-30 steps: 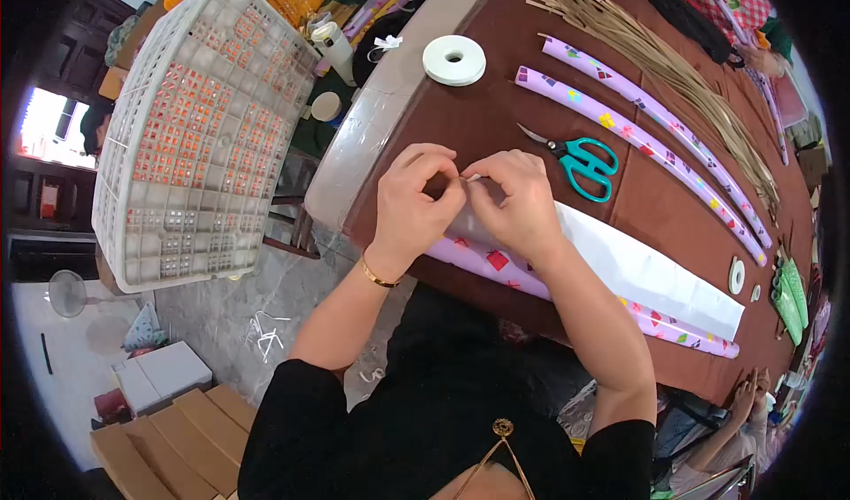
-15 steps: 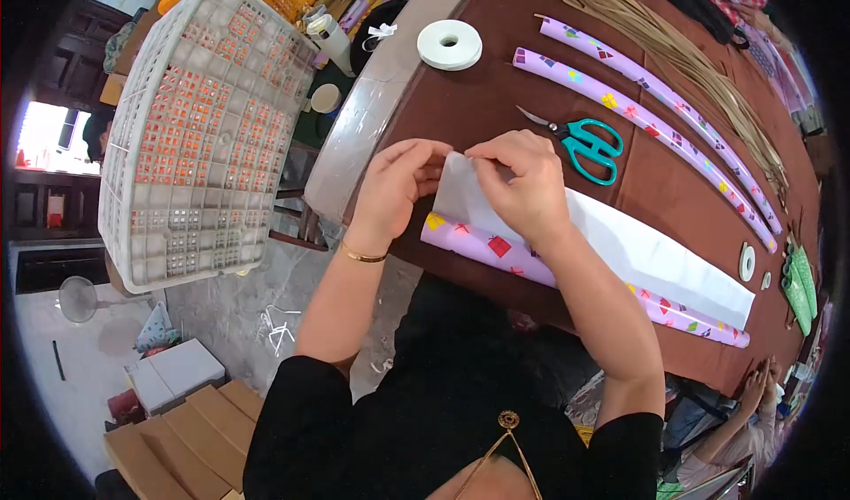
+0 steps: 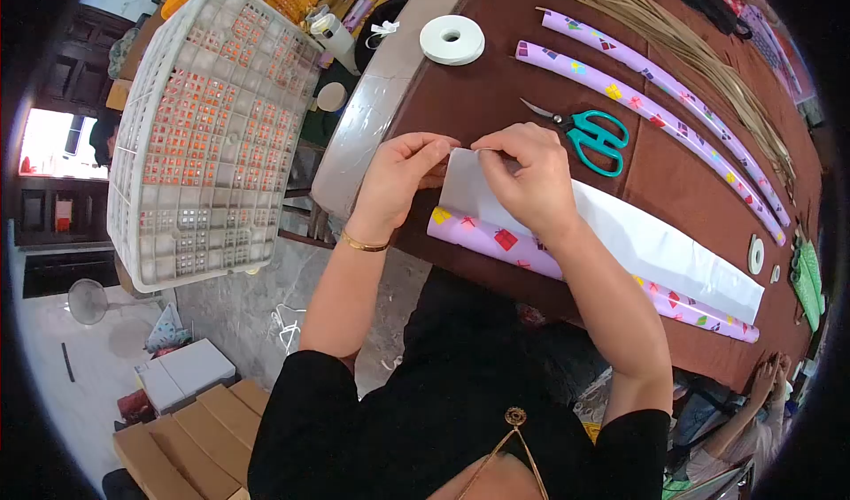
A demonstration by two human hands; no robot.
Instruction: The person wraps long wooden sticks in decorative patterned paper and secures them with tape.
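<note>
A sheet of pink patterned wrapping paper [image 3: 620, 226], white side up with its near edge rolled, lies along the table's front. At its upper left corner, my left hand [image 3: 398, 177] has thumb and fingers pinched together; what lies between them is too small to name. My right hand [image 3: 531, 173] pinches the top edge of the paper just beside it. Teal-handled scissors [image 3: 589, 137] rest to the right of my right hand. A white tape roll [image 3: 452, 40] lies beyond my hands.
Two rolled pink paper tubes [image 3: 655, 111] and a bundle of brown strips [image 3: 673, 49] lie farther back. A small white roll [image 3: 755, 256] is at the right. A white plastic crate [image 3: 212, 137] stands left. Another person's hands [image 3: 768, 378] show at lower right.
The view has shifted slightly, so the table and crate sit a little differently in it. Both hands remain at the paper's corner, with the right fingers slightly farther from the left.
</note>
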